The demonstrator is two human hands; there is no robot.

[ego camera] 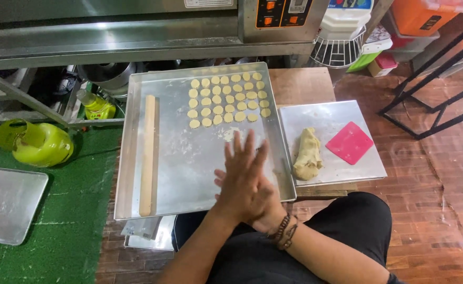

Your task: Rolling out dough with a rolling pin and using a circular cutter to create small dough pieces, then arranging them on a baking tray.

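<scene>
Setting: wooden floor, green mat at left, steel oven behind; large silver baking tray (136, 158) on a low desk.
Hands: I see my left hand (244, 179) laid flat over my right hand (265, 208), palms pressed together, fingers (250, 150) straight and slightly apart; whether anything lies between the palms I cannot tell.
Dough lump (307, 155): on the small steel board (368, 168), right of both hands, long axis running away from me, right hand nearer.
Round dough discs (226, 102): in rows at the tray's far end, beyond the fingertips.
Wooden rolling stick (148, 155): left, well apart.

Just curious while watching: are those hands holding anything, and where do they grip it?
It cannot be told: the left hand lies flat over the right hand, hiding whatever is between the palms.
</scene>
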